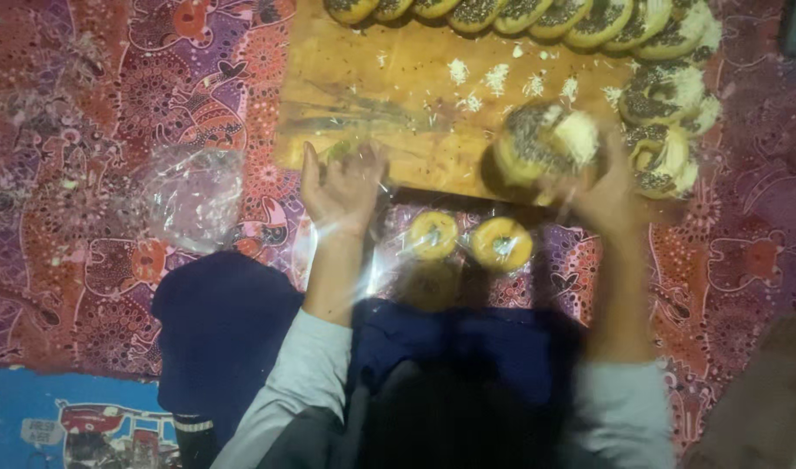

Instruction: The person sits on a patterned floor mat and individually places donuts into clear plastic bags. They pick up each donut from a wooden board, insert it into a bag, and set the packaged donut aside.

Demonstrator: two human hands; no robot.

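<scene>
Sprinkled donut [546, 143] is held in right hand [608, 195], grip closed around it. Left hand [341, 187] is spread open on clear bag [398, 252], nothing gripped.

Floor covered by red-purple patterned cloth [76, 130], blue printed mat [59, 408] at lower left corner, dim light, brighter patch over wooden board [389, 95], corners in shadow

A crumpled clear plastic bag [192, 193] lies on the patterned red-purple cloth [85, 104], left of the wooden board [389, 95].

Single head view looks steeply down, close over the wooden board [398, 113]
</scene>
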